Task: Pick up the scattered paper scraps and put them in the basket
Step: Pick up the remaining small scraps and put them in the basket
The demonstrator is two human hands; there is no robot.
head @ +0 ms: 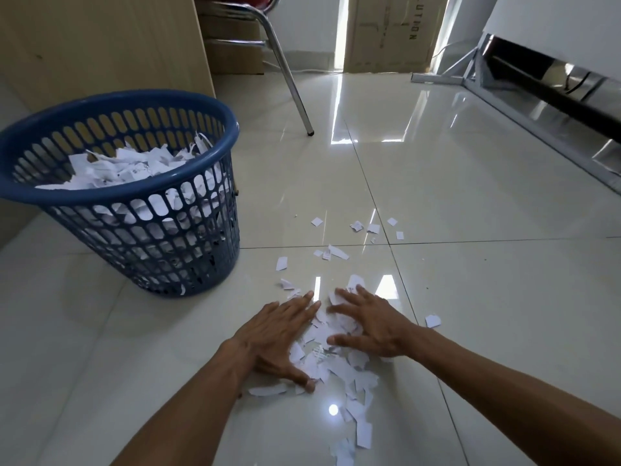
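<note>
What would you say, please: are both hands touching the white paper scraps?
Touching: head view shows the left hand and right hand flat against the pile of white paper scraps.

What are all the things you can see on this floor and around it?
basket: one, blue plastic, upright on the floor at left
paper scraps in the basket: many, white, heaped near the rim
paper scraps on the floor: many, white, scattered right of the basket, thickest between the hands
chair leg: one, silver metal, beyond the basket
cardboard box: one, brown, standing at the back
wooden panel: one, light brown, behind the basket
floor tiles: several, cream, glossy
left hand: one, fingers straight, flat on the scraps
right hand: one, fingers straight, flat on the scraps
</note>
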